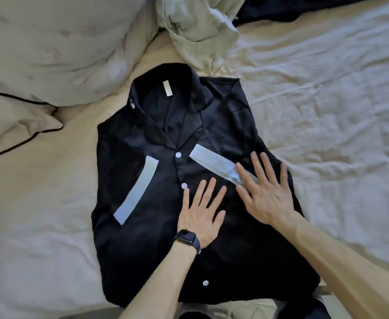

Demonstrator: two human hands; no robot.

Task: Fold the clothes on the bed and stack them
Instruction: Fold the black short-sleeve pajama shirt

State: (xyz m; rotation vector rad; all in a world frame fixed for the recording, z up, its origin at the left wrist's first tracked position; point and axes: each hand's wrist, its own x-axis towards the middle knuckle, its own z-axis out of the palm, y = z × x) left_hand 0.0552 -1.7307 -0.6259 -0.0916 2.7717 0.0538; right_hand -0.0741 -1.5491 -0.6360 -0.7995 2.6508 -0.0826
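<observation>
Head view: black shirt (166, 203) lies front-up on bed (327, 111), long axis collar-far to hem-near, both flat-fingered hands pressing it, left hand (202, 217) near placket, right hand (265, 194) nearer right-side edge.

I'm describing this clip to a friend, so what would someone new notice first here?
A dark shirt with pale blue bands lies front up, centred on the bed. Both hands rest flat on it, the left hand beside the buttons, the right hand on one band. Beyond it sits a crumpled pale garment.
</observation>
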